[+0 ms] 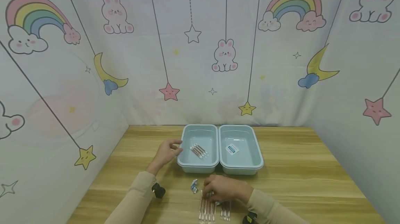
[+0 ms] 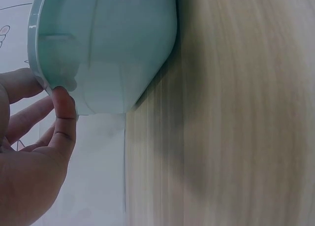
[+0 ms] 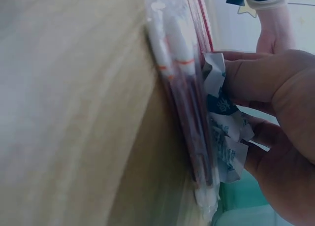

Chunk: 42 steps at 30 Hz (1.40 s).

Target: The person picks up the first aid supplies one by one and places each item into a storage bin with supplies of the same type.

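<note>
My left hand [image 1: 165,154] pinches the left rim of the left light-blue plastic basin [image 1: 179,159], thumb and finger on either side of the lip [image 2: 33,48]. My right hand [image 1: 226,187] is low over the table in front of the basins. In the right wrist view, its curled fingers hold a crumpled white-and-blue paper packet [image 3: 226,122]. Beside that packet lie brown-filled cotton swabs [image 3: 184,88] in clear film. Seen from the head, a row of these wrapped swabs [image 1: 207,210] extends from under the right hand, with a smaller group [image 1: 225,213] to its right.
Several wrapped swabs [image 1: 198,151] lie inside the left basin. The right basin [image 1: 240,166] holds a flat white-and-blue square packet [image 1: 232,149]. Another crumpled white-and-blue piece [image 1: 194,185] rests on the wooden table [image 1: 290,175]. Printed fabric walls [image 1: 200,109] enclose the back and sides.
</note>
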Available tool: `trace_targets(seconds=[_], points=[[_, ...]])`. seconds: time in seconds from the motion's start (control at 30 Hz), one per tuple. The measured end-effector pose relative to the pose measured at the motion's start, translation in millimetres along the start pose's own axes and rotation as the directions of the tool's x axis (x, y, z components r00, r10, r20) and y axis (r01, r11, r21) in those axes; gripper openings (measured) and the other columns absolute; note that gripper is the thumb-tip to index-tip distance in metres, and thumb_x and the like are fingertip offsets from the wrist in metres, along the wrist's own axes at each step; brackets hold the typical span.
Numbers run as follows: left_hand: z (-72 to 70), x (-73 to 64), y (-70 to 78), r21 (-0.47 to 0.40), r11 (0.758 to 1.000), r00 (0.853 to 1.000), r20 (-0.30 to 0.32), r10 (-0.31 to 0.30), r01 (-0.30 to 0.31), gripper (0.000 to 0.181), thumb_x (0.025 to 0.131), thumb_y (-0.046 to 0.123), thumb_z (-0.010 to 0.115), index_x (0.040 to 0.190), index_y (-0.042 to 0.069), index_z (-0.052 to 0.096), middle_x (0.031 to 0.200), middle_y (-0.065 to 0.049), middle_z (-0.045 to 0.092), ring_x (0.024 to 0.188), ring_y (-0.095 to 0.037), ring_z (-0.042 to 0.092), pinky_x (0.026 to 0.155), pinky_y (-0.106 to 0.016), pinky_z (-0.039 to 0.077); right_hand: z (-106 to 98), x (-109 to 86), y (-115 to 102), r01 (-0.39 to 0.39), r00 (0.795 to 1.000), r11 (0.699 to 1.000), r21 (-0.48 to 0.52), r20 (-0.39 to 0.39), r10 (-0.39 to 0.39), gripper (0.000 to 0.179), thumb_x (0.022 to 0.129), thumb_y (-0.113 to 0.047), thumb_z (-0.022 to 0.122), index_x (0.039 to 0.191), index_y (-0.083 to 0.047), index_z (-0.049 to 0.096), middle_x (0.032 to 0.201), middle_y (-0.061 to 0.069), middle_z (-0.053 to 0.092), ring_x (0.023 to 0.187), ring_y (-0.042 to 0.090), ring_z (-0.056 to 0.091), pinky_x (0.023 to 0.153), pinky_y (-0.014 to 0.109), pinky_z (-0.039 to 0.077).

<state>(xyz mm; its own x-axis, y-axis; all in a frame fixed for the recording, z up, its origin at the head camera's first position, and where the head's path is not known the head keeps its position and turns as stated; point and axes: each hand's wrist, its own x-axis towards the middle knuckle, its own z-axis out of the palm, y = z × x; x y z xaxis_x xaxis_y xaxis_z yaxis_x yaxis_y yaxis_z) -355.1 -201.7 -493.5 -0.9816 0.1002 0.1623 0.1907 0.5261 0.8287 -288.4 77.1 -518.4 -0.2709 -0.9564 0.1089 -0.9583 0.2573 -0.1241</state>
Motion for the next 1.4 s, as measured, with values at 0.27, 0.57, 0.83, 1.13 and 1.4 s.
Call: trace_targets(seconds=[0.27, 0.57, 0.83, 1.13, 1.4], points=[[0.7, 0.0, 1.9, 0.003, 1.0, 1.0, -0.01, -0.006, 0.006, 0.036, 0.086, 0.009, 0.072, 0.121, 0.002, 0.066, 0.117, -0.014, 0.068, 0.093, -0.025, 0.066, 0.069, -0.034, 0.056, 1.4, -3.5, 0.7, 0.009, 0.999, 1.0, -0.021, -0.039, -0.009, 0.015, 0.08, -0.028, 0.076, 0.095, -0.024, 0.073, 0.107, -0.007, 0.066, 0.1, 0.004, 0.057, 0.088, 0.013, 0.043], [1.2, 0.4, 0.1, 0.023, 1.0, 1.0, -0.005, -0.013, 0.014, 0.036, 0.086, 0.01, 0.072, 0.121, 0.002, 0.066, 0.116, -0.013, 0.068, 0.094, -0.024, 0.066, 0.07, -0.034, 0.056, 3.0, -3.1, -0.6, -0.032, 0.999, 0.999, 0.021, -0.035, 0.033, 0.012, 0.081, -0.028, 0.076, 0.091, -0.024, 0.07, 0.104, -0.009, 0.066, 0.098, 0.002, 0.057, 0.087, 0.011, 0.042], [1.4, -0.3, 1.4, 0.002, 1.0, 1.0, -0.003, -0.005, 0.005, 0.038, 0.086, 0.012, 0.072, 0.122, 0.002, 0.065, 0.114, -0.015, 0.069, 0.094, -0.025, 0.067, 0.071, -0.035, 0.056, 0.2, -4.1, -1.9, -0.055, 0.998, 0.998, 0.033, -0.032, 0.056, 0.023, 0.083, -0.023, 0.074, 0.105, -0.021, 0.07, 0.103, -0.009, 0.066, 0.097, 0.002, 0.058, 0.086, 0.013, 0.045], [2.0, 0.1, 1.8, -0.014, 1.0, 1.0, -0.003, 0.006, -0.006, 0.037, 0.086, 0.011, 0.072, 0.121, 0.0, 0.065, 0.113, -0.015, 0.069, 0.091, -0.024, 0.067, 0.07, -0.035, 0.056, 1.3, -3.6, 6.1, -0.049, 0.999, 0.997, 0.062, 0.004, 0.049, 0.008, 0.084, -0.024, 0.073, 0.091, -0.022, 0.069, 0.093, -0.012, 0.062, 0.087, -0.003, 0.055, 0.08, 0.008, 0.041], [1.6, -0.7, 3.4, -0.008, 1.0, 1.0, -0.007, -0.004, 0.004, 0.036, 0.086, 0.01, 0.072, 0.12, 0.001, 0.066, 0.112, -0.016, 0.069, 0.092, -0.026, 0.067, 0.071, -0.036, 0.057, -0.5, -7.9, 10.2, -0.059, 0.998, 0.989, 0.137, 0.011, 0.058, 0.007, 0.084, -0.022, 0.072, 0.087, -0.019, 0.067, 0.088, -0.01, 0.058, 0.082, -0.005, 0.05, 0.075, 0.003, 0.039]])
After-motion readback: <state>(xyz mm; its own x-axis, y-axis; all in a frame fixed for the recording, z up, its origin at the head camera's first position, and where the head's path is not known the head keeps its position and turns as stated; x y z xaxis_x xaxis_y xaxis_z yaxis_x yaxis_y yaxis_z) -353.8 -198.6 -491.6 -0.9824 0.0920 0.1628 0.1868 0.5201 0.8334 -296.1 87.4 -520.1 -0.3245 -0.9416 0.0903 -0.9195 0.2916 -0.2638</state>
